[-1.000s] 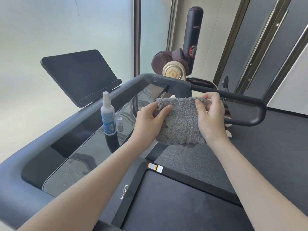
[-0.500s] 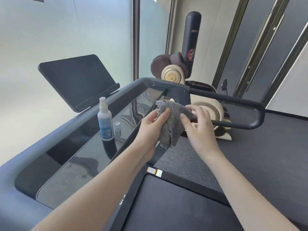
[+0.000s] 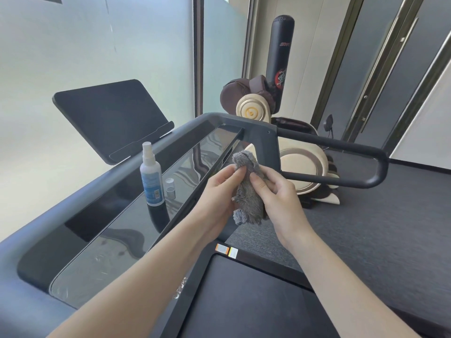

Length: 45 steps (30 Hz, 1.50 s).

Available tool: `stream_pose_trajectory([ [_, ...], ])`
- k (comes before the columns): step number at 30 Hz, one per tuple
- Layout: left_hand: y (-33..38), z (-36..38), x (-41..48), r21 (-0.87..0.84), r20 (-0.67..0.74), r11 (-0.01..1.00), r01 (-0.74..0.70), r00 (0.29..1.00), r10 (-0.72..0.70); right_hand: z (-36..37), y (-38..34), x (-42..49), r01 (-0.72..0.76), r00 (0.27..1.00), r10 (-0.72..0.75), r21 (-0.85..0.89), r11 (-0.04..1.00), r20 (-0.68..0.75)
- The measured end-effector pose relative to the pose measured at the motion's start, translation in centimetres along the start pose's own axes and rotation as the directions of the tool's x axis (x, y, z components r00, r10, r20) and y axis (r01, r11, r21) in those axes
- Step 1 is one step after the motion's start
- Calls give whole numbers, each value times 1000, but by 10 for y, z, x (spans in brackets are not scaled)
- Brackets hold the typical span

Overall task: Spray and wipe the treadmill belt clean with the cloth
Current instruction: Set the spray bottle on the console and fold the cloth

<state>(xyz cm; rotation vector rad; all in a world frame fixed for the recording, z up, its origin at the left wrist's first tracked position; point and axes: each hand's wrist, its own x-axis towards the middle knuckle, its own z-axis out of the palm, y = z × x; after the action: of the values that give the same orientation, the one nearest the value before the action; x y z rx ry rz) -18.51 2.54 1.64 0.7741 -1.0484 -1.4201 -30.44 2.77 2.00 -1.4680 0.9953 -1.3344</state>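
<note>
Both hands have drawn together since a second ago: the cloth (image 3: 249, 191), then stretched flat between them, is now folded into a narrow wad held upright above the treadmill's front end. The left hand (image 3: 217, 191) pinches its upper part between thumb and forefinger. The right hand (image 3: 280, 193) has its thumb on the front and its fingers curled behind, so each grip is closed on the cloth, neither spread. The cloth hangs in the air just off the near edge of the console (image 3: 117, 230), touching nothing but the hands.

The spray bottle (image 3: 151, 176) stands upright on the console's glossy top, by its far long edge, nozzle bare, with a small clear cap (image 3: 170, 189) standing just beside it. The belt (image 3: 244, 301) lies below the forearms, dark, with no wet patch that shows.

By my reading the job is at its start: the cap is off and the cloth folded, but spraying and wiping the belt both remain.
</note>
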Motion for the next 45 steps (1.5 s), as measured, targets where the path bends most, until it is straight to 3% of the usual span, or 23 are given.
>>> stream_pose_trajectory([
  [4, -2, 0, 1, 24, -56, 1000, 7, 998, -6, 0, 3, 1, -34, 998, 33, -23, 999, -52],
  [7, -1, 1, 1, 39, -106, 999, 2, 994, 2, 1, 5, 3, -34, 997, 23, -137, 990, -78],
  [14, -9, 5, 1, 301, -229, 953, -42, 967, 115, 5, -1, 0, 57, 989, -107, -396, 917, -106],
  [18, -4, 8, 1, 200, -230, 977, -71, 966, 117, 13, 1, -5, 166, 980, -199, -501, 850, -14],
  [25, 2, 4, 0, 176, -215, 983, -46, 973, 84, 15, 3, -7, 255, 958, -288, -493, 832, 9],
  [29, 8, 1, 1, 57, -209, 998, 0, 978, 12, 16, 2, -8, 287, 957, -220, -530, 798, 187],
  [31, 11, -1, 1, 51, -186, 998, 37, 982, -27, 15, 1, -11, 237, 958, -126, -463, 854, 258],
  [34, 11, -4, 1, 147, -187, 989, 17, 982, 11, 9, -2, -11, 54, 967, -32, -83, 995, 251],
  [36, 13, -6, 1, 151, -191, 989, 7, 981, 22, 3, -2, -8, 25, 990, -38, 98, 995, 139],
  [39, 19, -9, 0, 113, -147, 993, 12, 989, 5, -13, 4, 1, -16, 992, 20, 27, 999, -126],
  [40, 21, -10, -1, 94, -125, 995, 16, 992, -4, -19, 6, 4, -89, 988, 90, 11, 996, -126],
  [43, 26, -10, -3, 66, -78, 998, 7, 997, -2, -29, 14, 9, -352, 935, 344, 108, 930, 89],
  [45, 27, -11, -4, 81, -64, 997, -7, 998, 13, -29, 12, 9, -365, 929, 348, 155, 918, 125],
])
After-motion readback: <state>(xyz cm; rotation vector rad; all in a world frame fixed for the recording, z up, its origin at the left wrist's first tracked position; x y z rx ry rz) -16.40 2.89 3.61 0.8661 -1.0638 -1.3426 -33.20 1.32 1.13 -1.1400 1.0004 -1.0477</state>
